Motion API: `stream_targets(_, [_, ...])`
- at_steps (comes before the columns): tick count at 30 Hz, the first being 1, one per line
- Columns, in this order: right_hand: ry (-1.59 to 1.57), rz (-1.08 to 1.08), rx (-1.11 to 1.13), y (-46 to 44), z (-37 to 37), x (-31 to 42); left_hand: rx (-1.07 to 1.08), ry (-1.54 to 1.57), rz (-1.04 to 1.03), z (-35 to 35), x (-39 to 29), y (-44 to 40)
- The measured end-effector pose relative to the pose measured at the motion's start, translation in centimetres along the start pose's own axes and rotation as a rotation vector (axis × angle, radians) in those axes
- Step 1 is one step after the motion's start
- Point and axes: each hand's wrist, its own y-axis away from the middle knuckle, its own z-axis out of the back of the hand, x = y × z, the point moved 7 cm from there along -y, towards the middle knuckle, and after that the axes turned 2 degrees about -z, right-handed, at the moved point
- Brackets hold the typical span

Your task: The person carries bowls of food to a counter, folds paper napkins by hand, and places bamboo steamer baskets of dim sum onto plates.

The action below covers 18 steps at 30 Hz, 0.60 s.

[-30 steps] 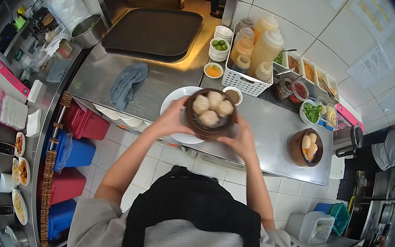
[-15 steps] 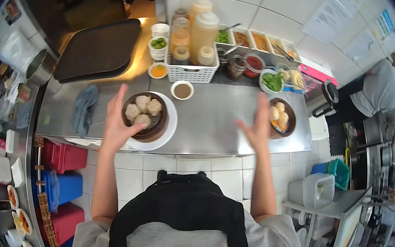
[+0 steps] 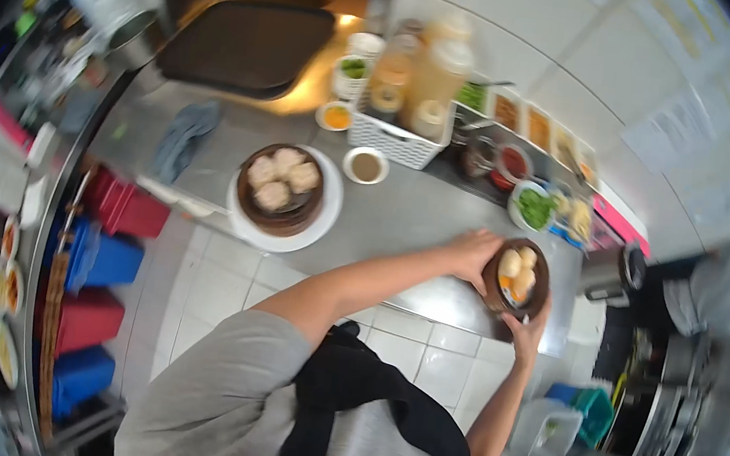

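A round bamboo steamer (image 3: 493, 291) with several pale dumplings (image 3: 520, 267) in it is at the right end of the metal counter. My left hand (image 3: 476, 257) reaches across and grips its left side. Around the lower right side curls my right hand (image 3: 529, 328), thumb against the wall. Whether the steamer's base touches the counter I cannot tell. Farther left, a second bamboo steamer (image 3: 286, 221) of dumplings (image 3: 272, 196) sits on a white plate (image 3: 333, 197), away from both hands.
Behind the steamers stand a bowl of brown sauce (image 3: 365, 166), a white basket (image 3: 393, 147) of squeeze bottles and a bowl of green herbs (image 3: 533, 206). A blue cloth (image 3: 185, 137) and dark trays (image 3: 246, 45) lie left. Another person (image 3: 718, 285) is at far right.
My left hand has left the steamer on the plate and crossed to the right-hand steamer. My right hand has closed around that steamer too. The view has turned and shifted.
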Motion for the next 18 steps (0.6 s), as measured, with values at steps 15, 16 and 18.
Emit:
stream_targets(15, [-0.206,0.365,0.577,-2.1,-30.9,22.8,-0.438,-0.239,0.454,31.9,-3.5,27.4])
stream_targets(16, [-0.186,0.365,0.618,-1.9,-32.5,23.5,-0.452,-0.224,0.487,32.6,-3.2,28.8])
stream_targets(18, [-0.117,0.367,0.639,-1.4,-34.1,24.7,-0.47,-0.177,0.51,33.1,-2.3,30.8])
